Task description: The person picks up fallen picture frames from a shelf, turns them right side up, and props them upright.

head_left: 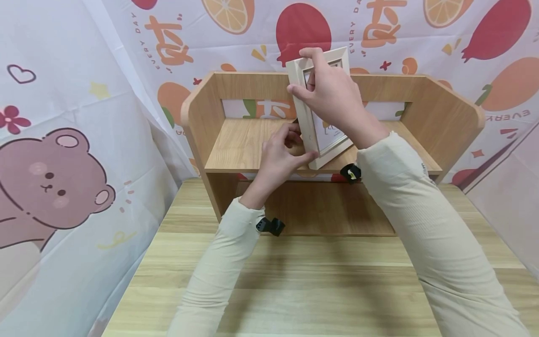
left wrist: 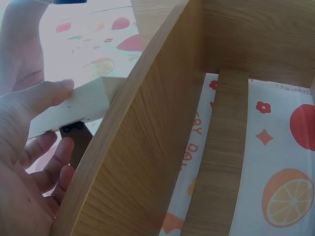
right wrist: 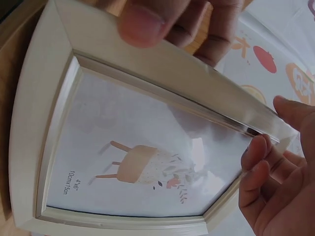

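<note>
A cream picture frame point(head_left: 309, 135) leans at a tilt on the upper board of a wooden desktop shelf point(head_left: 244, 145). My right hand point(head_left: 332, 93) grips its upper part, thumb on the left side and index finger over the top edge. Low on the frame's left side, my left hand point(head_left: 280, 152) holds it, thumb on the edge and fingers curled towards the back. In the left wrist view a dark stand point(left wrist: 78, 142) shows behind the frame, close to those fingers. The right wrist view shows a print point(right wrist: 138, 164) with a plant drawing behind the clear front.
The shelf stands at the back of a wood-grain table point(head_left: 328, 290), with side panels point(head_left: 450, 107) and a lower compartment point(head_left: 328, 206). Fruit-patterned cloth point(head_left: 252, 51) hangs behind; a bear-printed cloth point(head_left: 54, 187) hangs at left. Black straps point(head_left: 271, 226) sit at the wrists.
</note>
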Demonstrator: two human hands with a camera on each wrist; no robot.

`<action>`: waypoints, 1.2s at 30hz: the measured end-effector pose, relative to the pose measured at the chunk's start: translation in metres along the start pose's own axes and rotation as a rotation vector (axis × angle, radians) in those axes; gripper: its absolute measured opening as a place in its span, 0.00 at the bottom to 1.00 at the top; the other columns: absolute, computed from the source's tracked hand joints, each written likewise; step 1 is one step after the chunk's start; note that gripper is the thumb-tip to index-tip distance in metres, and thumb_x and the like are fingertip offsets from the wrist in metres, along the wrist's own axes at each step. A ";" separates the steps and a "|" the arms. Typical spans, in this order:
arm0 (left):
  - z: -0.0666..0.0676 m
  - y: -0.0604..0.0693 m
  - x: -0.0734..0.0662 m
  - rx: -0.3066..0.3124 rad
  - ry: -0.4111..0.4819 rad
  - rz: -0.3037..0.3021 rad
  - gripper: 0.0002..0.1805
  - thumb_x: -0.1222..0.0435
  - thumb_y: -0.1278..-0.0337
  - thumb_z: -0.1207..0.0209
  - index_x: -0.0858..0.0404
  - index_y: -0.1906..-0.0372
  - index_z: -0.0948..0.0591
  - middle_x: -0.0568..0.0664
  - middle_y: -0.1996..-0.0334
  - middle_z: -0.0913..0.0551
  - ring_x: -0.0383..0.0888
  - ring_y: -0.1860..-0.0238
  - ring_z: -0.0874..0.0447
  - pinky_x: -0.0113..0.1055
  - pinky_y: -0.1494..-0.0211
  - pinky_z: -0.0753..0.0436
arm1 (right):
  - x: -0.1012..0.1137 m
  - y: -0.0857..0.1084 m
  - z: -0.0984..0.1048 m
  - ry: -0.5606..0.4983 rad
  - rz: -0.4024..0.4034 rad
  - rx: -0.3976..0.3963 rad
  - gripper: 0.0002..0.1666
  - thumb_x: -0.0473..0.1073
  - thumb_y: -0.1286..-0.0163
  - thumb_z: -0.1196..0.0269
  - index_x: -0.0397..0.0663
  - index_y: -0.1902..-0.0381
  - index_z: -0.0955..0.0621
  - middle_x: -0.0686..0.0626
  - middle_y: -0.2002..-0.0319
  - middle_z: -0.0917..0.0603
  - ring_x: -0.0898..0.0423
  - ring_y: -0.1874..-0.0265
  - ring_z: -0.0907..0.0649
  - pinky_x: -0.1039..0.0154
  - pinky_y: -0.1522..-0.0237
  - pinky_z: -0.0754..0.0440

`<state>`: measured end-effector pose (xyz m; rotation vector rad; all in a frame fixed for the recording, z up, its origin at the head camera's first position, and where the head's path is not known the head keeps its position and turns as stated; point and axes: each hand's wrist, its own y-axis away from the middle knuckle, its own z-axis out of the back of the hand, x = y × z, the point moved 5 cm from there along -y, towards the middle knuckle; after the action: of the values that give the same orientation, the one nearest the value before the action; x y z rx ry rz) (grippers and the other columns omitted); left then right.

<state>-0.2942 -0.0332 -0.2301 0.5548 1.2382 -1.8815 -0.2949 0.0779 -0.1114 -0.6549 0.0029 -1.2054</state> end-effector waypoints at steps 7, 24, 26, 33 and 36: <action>0.001 0.000 0.003 0.026 0.092 0.033 0.30 0.64 0.57 0.27 0.61 0.46 0.26 0.52 0.62 0.22 0.44 0.60 0.27 0.31 0.57 0.31 | 0.001 -0.003 0.000 -0.009 0.004 0.062 0.39 0.62 0.28 0.49 0.62 0.25 0.46 0.49 0.67 0.27 0.52 0.70 0.27 0.60 0.71 0.32; 0.005 0.002 0.009 0.047 0.197 0.058 0.29 0.69 0.52 0.31 0.63 0.42 0.28 0.51 0.64 0.26 0.42 0.62 0.33 0.29 0.59 0.35 | -0.012 -0.021 0.002 -0.003 -0.088 0.104 0.36 0.63 0.27 0.55 0.63 0.25 0.45 0.48 0.34 0.26 0.52 0.42 0.23 0.51 0.45 0.27; 0.006 0.002 0.010 0.051 0.196 0.065 0.30 0.69 0.51 0.31 0.63 0.41 0.28 0.52 0.63 0.26 0.42 0.62 0.33 0.29 0.59 0.34 | -0.013 -0.022 0.002 0.006 -0.103 0.100 0.36 0.64 0.27 0.55 0.62 0.25 0.45 0.49 0.33 0.28 0.51 0.44 0.23 0.51 0.45 0.27; 0.008 0.003 0.012 0.058 0.190 0.062 0.29 0.68 0.49 0.32 0.64 0.40 0.27 0.52 0.62 0.26 0.43 0.62 0.33 0.31 0.58 0.34 | -0.017 -0.023 0.003 0.045 -0.120 0.086 0.36 0.65 0.27 0.56 0.63 0.26 0.44 0.47 0.36 0.25 0.50 0.49 0.23 0.50 0.49 0.28; 0.008 0.003 0.013 0.058 0.193 0.068 0.29 0.68 0.48 0.33 0.64 0.39 0.27 0.52 0.62 0.26 0.43 0.62 0.33 0.33 0.58 0.33 | -0.020 -0.023 0.005 0.066 -0.128 0.087 0.36 0.64 0.27 0.56 0.62 0.26 0.44 0.46 0.38 0.24 0.49 0.50 0.23 0.51 0.51 0.28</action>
<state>-0.2990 -0.0462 -0.2374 0.8153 1.2737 -1.8451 -0.3205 0.0931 -0.1037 -0.5458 -0.0362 -1.3429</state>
